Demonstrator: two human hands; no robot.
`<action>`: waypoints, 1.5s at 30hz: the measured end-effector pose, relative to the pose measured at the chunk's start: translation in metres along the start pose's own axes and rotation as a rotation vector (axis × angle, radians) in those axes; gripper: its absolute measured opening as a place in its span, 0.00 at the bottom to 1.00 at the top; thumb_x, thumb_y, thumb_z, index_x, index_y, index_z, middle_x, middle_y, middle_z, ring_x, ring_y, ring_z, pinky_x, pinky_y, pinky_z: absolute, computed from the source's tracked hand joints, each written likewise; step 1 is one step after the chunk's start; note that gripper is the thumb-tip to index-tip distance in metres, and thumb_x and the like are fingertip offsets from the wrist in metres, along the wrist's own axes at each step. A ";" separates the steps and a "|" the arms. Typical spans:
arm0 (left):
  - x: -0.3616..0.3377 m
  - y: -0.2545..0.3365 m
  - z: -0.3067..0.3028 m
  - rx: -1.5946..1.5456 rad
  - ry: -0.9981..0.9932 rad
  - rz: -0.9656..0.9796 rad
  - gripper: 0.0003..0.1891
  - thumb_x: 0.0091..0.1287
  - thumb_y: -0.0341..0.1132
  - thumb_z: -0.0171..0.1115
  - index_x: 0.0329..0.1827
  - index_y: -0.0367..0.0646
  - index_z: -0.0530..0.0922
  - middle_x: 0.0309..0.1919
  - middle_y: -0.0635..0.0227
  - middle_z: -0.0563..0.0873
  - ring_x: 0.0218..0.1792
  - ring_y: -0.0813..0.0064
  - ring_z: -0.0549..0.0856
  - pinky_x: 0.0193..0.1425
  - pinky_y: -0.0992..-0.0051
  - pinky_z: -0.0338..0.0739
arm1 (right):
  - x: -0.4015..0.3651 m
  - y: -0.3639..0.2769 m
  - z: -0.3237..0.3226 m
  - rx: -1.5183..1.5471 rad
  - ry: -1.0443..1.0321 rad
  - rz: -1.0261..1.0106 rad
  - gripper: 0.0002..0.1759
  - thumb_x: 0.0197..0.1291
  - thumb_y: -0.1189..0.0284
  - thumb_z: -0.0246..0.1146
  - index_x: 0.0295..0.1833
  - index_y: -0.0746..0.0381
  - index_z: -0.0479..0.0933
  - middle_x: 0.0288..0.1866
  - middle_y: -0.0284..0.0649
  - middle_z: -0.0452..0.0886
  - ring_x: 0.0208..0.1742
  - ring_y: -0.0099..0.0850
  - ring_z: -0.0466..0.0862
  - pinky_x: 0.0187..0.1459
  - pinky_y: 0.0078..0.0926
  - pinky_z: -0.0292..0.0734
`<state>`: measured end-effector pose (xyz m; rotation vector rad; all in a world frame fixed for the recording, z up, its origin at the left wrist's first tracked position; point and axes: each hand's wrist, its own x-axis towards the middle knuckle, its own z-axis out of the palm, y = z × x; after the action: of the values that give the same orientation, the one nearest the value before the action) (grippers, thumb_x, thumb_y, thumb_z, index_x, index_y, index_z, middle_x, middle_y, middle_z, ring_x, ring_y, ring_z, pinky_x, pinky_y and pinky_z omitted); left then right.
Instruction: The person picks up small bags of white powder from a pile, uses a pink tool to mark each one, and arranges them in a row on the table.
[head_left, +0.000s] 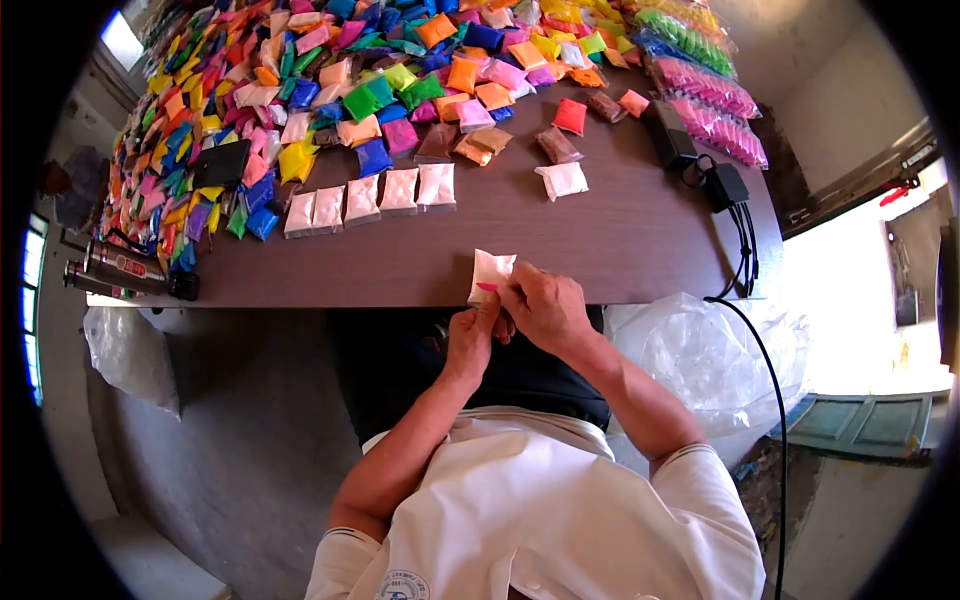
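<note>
A small pale packet (493, 266) is held between my two hands at the front edge of the table. My left hand (472, 342) closes on its lower end, thumb pointing up along it. The fingers of my right hand (546, 305) are bent in against the packet's right side. A small bright pink piece (488, 287) shows across its face, between the fingertips. Beyond my hands lies a row of several similar pale packets (361, 200). Another white packet (563, 181) lies apart, farther to the right.
A large heap of colourful packets (380, 95) covers the table's (600, 240) far and left side. Bagged pink pieces (715, 130) are stacked at the right, near a black adapter (723, 187) with cables. Metal flasks (130, 268) lie at the left edge. A clear plastic bag (700, 345) hangs below.
</note>
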<state>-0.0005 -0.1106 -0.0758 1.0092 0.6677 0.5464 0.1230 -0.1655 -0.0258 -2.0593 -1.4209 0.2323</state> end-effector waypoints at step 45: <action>0.005 -0.002 0.007 0.075 0.070 0.047 0.27 0.72 0.45 0.52 0.13 0.39 0.69 0.11 0.70 0.68 0.15 0.77 0.73 0.23 0.75 0.69 | 0.016 0.001 -0.012 0.007 0.106 -0.005 0.09 0.50 0.69 0.62 0.25 0.62 0.73 0.20 0.46 0.77 0.25 0.47 0.80 0.28 0.41 0.74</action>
<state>0.0082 -0.1118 -0.0768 1.0817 0.7321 0.6040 0.1360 -0.1564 -0.0136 -2.0313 -1.3590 0.1234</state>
